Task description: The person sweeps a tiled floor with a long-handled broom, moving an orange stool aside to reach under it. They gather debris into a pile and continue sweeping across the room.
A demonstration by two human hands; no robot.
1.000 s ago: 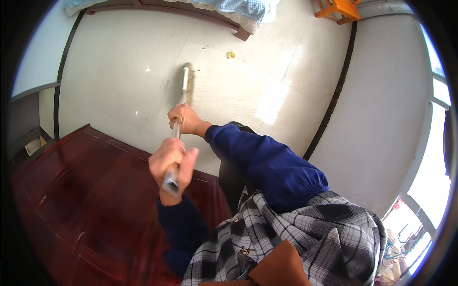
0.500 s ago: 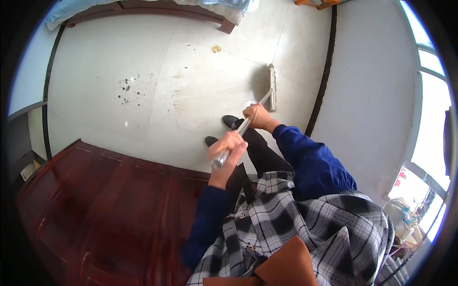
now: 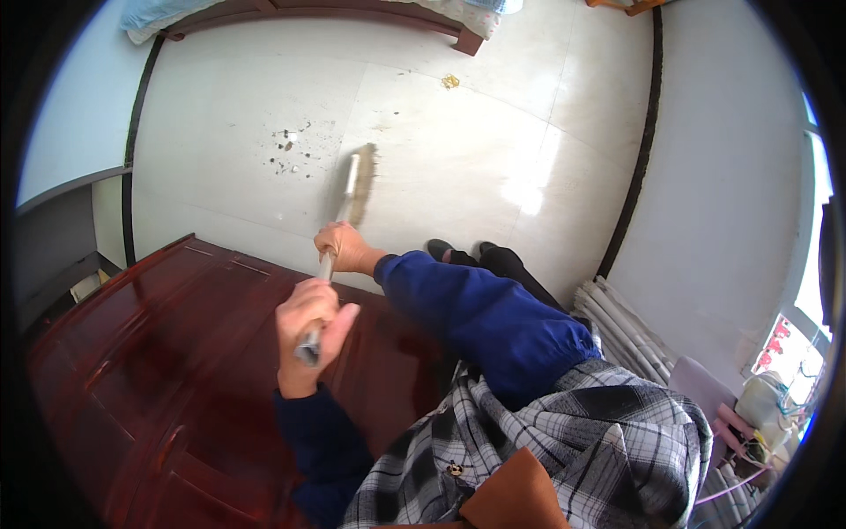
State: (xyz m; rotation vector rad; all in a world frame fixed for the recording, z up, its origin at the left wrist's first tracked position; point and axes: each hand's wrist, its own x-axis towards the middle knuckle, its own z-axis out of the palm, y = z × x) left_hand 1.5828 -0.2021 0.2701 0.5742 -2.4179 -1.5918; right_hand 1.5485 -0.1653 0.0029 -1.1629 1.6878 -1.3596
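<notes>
I hold a broom with a metal handle (image 3: 339,231) in both hands. My left hand (image 3: 308,331) grips the top end of the handle, close to my chest. My right hand (image 3: 345,249) grips it lower down, nearer the floor. The broom head (image 3: 364,176) rests on the pale tiled floor (image 3: 458,150), just right of a scatter of dark dirt specks (image 3: 291,152). A small yellow scrap (image 3: 450,81) lies farther off on the tiles.
A dark red wooden cabinet (image 3: 150,353) fills the lower left. A bed with a wooden base (image 3: 352,13) runs along the top. White pipes (image 3: 617,322) lean at the right wall, with my dark shoes (image 3: 458,249) nearby.
The broom head has swung from the right side of the floor to the left, ending beside the dirt specks. Both hands moved left with the handle.
</notes>
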